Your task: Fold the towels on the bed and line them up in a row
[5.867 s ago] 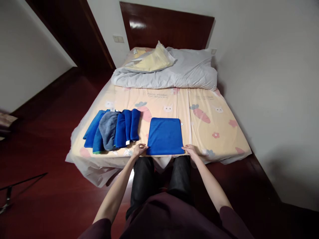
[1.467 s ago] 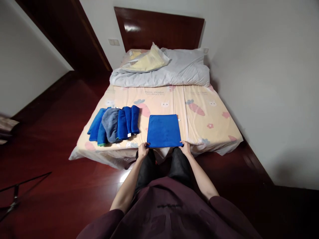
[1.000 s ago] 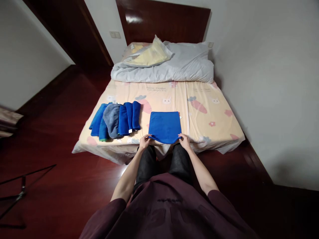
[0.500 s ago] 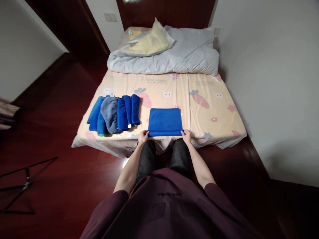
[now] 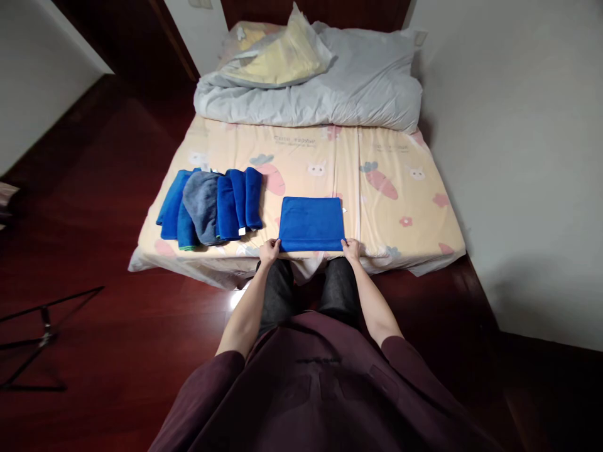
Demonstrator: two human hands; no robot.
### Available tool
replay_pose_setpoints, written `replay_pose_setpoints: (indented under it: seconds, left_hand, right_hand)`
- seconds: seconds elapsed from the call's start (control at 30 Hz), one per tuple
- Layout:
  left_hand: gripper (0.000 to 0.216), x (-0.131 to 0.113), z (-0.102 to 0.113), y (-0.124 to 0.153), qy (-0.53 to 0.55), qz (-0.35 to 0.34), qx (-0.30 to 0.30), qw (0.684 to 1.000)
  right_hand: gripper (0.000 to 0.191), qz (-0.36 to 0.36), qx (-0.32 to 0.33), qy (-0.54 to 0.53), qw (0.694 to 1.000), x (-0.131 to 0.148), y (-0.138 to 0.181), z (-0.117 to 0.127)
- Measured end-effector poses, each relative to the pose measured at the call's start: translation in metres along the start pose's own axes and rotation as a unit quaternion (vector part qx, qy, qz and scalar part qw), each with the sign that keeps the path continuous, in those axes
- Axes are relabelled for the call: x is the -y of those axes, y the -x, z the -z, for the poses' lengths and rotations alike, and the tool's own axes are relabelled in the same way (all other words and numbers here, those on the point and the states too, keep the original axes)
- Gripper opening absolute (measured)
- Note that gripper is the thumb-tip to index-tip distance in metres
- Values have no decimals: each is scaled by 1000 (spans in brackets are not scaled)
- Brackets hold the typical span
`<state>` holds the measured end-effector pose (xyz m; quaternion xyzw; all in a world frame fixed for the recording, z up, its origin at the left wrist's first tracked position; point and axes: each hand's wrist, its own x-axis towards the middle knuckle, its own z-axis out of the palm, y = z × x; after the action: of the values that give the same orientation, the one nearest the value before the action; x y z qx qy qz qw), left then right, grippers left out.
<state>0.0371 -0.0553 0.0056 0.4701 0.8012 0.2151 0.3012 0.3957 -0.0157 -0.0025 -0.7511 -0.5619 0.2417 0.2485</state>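
A blue towel (image 5: 311, 220) lies flat on the bed near its front edge, with a narrow strip turned over along the side closest to me. My left hand (image 5: 269, 252) pinches the left end of that strip. At the right end, my right hand (image 5: 351, 250) grips it in the same way, thumb and fingers closed. A small white tag sticks out at the towel's right side. To the left lies a row of rolled or folded blue towels (image 5: 233, 204), with a grey towel (image 5: 202, 207) among them.
The bed (image 5: 400, 220) has a peach sheet with carrots and rabbits. A grey quilt (image 5: 367, 81) and a yellow pillow (image 5: 282, 59) lie at its head. Black stand legs (image 5: 44, 339) rest on the dark red floor at left. A wall (image 5: 532, 157) borders the right.
The folded strip at the towel's near edge looks flatter and slightly wider. Both hands keep their hold at its ends. My view has tilted a little downward.
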Motion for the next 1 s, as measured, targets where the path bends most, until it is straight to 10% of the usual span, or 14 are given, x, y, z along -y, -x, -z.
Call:
replay_pose_setpoints:
  seconds: [1.0]
  left_hand:
    - [26,-8,-2,4,-35,11,-41,998]
  right_hand:
    - [21,-50,-29,46,997,18,3,4]
